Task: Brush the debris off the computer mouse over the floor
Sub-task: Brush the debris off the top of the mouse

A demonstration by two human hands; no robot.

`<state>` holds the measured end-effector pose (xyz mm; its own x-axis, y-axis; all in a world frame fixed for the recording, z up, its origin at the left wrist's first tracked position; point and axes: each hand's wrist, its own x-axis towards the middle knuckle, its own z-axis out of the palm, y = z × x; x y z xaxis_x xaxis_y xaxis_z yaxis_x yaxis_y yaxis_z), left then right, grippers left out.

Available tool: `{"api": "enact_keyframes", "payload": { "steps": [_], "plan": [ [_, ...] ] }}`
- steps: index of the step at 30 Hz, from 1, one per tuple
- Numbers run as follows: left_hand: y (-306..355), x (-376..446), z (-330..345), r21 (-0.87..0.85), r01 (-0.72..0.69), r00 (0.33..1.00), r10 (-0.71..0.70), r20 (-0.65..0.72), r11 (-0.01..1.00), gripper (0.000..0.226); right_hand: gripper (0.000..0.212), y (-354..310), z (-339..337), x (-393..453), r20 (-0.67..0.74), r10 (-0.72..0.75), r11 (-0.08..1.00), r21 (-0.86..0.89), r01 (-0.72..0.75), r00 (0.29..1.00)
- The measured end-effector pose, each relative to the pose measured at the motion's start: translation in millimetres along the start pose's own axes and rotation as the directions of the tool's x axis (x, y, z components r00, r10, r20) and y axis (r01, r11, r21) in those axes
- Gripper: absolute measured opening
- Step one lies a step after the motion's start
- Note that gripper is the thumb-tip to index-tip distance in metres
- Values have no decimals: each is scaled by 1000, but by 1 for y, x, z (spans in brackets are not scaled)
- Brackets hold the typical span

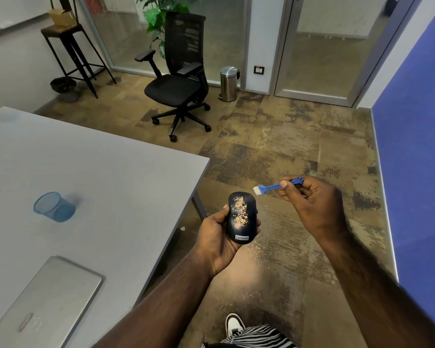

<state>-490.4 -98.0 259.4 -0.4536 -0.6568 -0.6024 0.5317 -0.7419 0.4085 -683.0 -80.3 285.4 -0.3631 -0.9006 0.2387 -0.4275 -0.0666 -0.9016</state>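
Mouse (242, 218) cradled in left hand (217, 237) over floor (286, 146), beside table (86, 172); tan debris (239, 209) on top. Right hand (312, 199) pinches blue brush (274, 186), bristles apparently just clear. Sweep outward, mouse tilted away.

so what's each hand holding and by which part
The left hand cups the mouse by its sides and underside, debris side up. The right hand pinches the brush by its handle end.

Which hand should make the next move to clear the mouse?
Right. The right hand already holds the blue brush, bristles just off the mouse. The left hand cradles the debris-covered mouse over the floor.
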Motion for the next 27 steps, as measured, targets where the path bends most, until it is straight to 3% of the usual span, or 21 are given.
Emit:
{"api": "enact_keyframes", "payload": {
  "steps": [3, 8, 11, 16, 23, 27],
  "plan": [
    [1, 1, 0, 8, -6, 1000, 6, -2, 1000, 53, 12, -4, 0, -3, 38, -5, 1000, 31, 3, 999],
    [1, 2, -3, 6, 0, 1000, 0, 3, 1000, 52, 17, -1, 3, -1, 18, -30, 998, -58, 31, 999],
    [0, 3, -2, 2, -2, 1000, 2, 14, 1000, 52, 26, -3, 3, -1, 47, -8, 998, 56, 6, 999],
    [0, 4, -2, -5, 1, 1000, -1, 20, 1000, 53, 27, -2, 1, -1, 145, -19, 999, 28, 15, 989],
    [0, 4, -1, -15, 1, 1000, -1, 21, 1000, 53, 25, -1, -1, 2, 89, 3, 994, 112, -13, 996],
    [1, 4, 1, -25, 6, 1000, -6, 12, 1000, 53, 28, 1, 1, -5, 132, -19, 992, 125, 3, 991]
  ]
}}
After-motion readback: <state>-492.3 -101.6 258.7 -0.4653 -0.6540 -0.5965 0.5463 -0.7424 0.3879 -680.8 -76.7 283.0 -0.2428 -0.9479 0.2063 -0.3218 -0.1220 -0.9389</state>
